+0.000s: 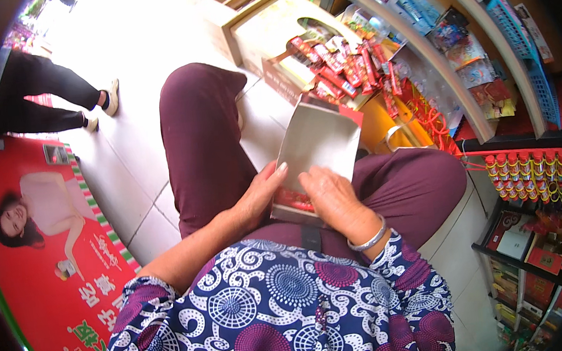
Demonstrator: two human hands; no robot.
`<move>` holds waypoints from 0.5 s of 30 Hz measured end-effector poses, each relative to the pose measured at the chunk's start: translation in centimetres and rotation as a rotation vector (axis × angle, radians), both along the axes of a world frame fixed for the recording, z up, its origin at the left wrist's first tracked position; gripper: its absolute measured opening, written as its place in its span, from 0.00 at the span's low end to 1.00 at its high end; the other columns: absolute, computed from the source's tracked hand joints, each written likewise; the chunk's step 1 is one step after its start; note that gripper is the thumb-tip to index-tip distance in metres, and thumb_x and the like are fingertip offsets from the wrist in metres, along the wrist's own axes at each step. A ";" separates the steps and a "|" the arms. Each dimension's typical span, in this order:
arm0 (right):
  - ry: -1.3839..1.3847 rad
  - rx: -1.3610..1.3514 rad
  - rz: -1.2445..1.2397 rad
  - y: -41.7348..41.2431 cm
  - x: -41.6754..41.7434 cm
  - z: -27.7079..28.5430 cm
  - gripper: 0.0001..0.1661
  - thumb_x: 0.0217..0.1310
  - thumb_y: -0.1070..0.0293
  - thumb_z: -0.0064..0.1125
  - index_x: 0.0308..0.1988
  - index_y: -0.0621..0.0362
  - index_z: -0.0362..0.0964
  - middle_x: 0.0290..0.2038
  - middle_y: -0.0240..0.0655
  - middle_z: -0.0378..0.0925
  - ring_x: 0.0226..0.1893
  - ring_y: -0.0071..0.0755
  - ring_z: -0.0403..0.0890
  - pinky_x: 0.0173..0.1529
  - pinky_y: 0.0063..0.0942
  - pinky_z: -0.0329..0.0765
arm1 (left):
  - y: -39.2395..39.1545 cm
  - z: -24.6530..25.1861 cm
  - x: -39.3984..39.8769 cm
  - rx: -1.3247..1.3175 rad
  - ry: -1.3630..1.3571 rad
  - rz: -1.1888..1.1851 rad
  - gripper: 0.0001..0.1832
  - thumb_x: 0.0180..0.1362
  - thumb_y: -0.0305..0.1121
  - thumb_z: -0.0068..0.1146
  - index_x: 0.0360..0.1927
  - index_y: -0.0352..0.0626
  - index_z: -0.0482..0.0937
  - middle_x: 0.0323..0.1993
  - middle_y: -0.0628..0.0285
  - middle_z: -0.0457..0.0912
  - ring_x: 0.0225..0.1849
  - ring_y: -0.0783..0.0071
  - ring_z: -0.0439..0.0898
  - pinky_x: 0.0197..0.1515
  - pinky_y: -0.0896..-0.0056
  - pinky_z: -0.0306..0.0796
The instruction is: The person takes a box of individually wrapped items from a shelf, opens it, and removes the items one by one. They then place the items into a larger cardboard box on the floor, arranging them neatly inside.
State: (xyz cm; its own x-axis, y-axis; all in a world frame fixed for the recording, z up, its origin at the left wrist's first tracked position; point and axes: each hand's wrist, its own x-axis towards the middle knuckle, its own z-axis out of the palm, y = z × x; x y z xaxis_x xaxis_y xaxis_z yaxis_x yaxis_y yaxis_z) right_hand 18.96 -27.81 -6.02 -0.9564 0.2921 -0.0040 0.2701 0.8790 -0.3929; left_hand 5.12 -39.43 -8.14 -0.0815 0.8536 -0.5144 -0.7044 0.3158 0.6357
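Observation:
An opened cardboard box (321,139) with a pale inside rests between my thighs, tilted with its raised lid or far side away from me. My left hand (265,192) grips its left edge, the thumb over the rim. Red-wrapped packets (294,199) lie in the near end of the box. Over them is my right hand (335,198), its fingers curled down inside. What those fingertips touch or hold is hidden by the hand. A heap of red-wrapped snack bars (346,67) lies just beyond the box, to the right.
The snack bars lie on an opened carton (268,31). Shelves of packaged goods (472,63) curve along the right, with strung small red-capped bottles (531,168) hanging below. At left stand a red poster-covered freezer (34,277) and another person's legs (48,90) on the tiled floor (136,188).

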 end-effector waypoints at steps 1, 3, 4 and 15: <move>-0.017 -0.078 -0.043 -0.3 0.1 0.0 0.03 0.54 0.75 0.49 0.29 0.60 0.69 0.28 0.45 0.74 0.34 0.52 0.79 0.40 0.44 0.76 | 0.0 0.5 0.0 -0.001 -0.009 -0.008 0.32 0.68 0.53 0.44 0.66 0.43 0.59 0.62 0.61 0.68 0.61 0.68 0.69 0.63 0.63 0.64; -0.015 -0.225 -0.026 0.1 0.5 0.3 0.05 0.57 0.71 0.51 0.31 0.61 0.70 0.29 0.47 0.75 0.34 0.54 0.78 0.40 0.45 0.75 | -0.1 0.5 0.0 0.041 -0.045 0.016 0.32 0.67 0.51 0.45 0.66 0.42 0.56 0.55 0.53 0.70 0.48 0.58 0.80 0.49 0.58 0.77; -0.007 -0.288 -0.006 0.5 0.7 0.4 0.06 0.58 0.69 0.52 0.32 0.61 0.71 0.30 0.47 0.75 0.34 0.54 0.78 0.40 0.45 0.75 | -0.1 0.1 0.0 0.049 -0.004 0.040 0.32 0.67 0.52 0.45 0.66 0.43 0.55 0.55 0.53 0.70 0.47 0.58 0.80 0.48 0.59 0.78; 0.406 -0.492 -0.042 4.4 0.3 4.3 0.06 0.56 0.71 0.59 0.35 0.62 0.76 0.30 0.45 0.79 0.33 0.51 0.80 0.39 0.40 0.76 | 0.7 1.6 -0.6 -0.004 -0.027 0.017 0.31 0.66 0.54 0.45 0.64 0.43 0.62 0.57 0.59 0.71 0.58 0.65 0.72 0.60 0.61 0.68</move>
